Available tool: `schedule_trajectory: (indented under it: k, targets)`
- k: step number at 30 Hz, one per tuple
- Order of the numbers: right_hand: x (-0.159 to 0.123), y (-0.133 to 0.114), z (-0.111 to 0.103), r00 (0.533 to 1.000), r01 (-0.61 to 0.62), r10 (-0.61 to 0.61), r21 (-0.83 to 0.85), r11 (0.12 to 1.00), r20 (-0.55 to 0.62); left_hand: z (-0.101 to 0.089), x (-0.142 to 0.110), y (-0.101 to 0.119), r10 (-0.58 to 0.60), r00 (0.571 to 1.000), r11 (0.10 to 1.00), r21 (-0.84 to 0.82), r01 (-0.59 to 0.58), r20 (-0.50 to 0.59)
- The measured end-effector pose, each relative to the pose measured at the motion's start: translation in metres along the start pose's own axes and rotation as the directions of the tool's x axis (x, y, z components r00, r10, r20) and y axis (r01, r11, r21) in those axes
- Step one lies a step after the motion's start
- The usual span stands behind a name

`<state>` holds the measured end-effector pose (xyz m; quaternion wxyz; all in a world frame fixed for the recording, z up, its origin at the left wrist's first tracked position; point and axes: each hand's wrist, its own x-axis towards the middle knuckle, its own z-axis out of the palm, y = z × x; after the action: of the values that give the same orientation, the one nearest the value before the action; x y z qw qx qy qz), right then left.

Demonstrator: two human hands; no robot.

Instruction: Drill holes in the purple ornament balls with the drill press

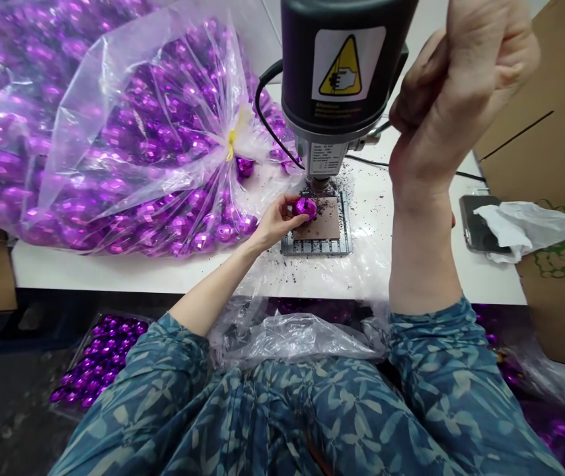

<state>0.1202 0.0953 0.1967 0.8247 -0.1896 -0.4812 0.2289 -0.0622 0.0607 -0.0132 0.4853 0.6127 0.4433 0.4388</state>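
Note:
My left hand [283, 218] pinches a shiny faceted purple ball [305, 209] between thumb and fingers. It holds the ball over a brown board [329, 221] on the metal base plate [316, 248] of a bench drill press, just below the chuck. The drill press's black motor housing [349, 109], with a warning label, rises above. High on the right, my right hand [468, 86] is closed in a fist beside the housing. A metal lever [378, 132] runs from the machine towards it; the fingers wrap round the grip, which is mostly hidden.
A large clear bag [128, 132] of purple balls, tied with yellow, fills the left of the white table [113, 271]. Dark shavings surround the base. At right lie a phone [478, 221], white tissue [525, 221] and cardboard [550, 152]. A tray of balls [106, 350] sits below left; plastic covers my lap.

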Motion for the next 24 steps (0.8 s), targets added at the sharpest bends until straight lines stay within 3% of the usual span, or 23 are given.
schedule_trajectory:
  k: [4,10,18,24]
  targets:
    - [0.000,-0.001,0.000,1.000,0.006,-0.006,-0.028,1.000,-0.010,0.009,0.001,0.003,0.022,1.000,0.992,0.125,-0.022,0.000]
    - [0.000,-0.004,0.000,1.000,-0.002,0.002,-0.094,0.996,0.003,0.025,0.001,0.009,0.205,0.978,0.923,0.340,-0.178,-0.045]
    - [-0.011,-0.008,-0.006,0.999,0.025,-0.023,-0.041,0.999,0.048,0.031,-0.007,0.004,0.172,0.980,0.951,0.279,-0.137,-0.104]
    - [-0.041,-0.019,-0.013,0.994,0.110,-0.111,-0.087,0.990,-0.014,0.031,-0.006,0.004,0.156,0.982,0.964,0.233,-0.127,-0.108]
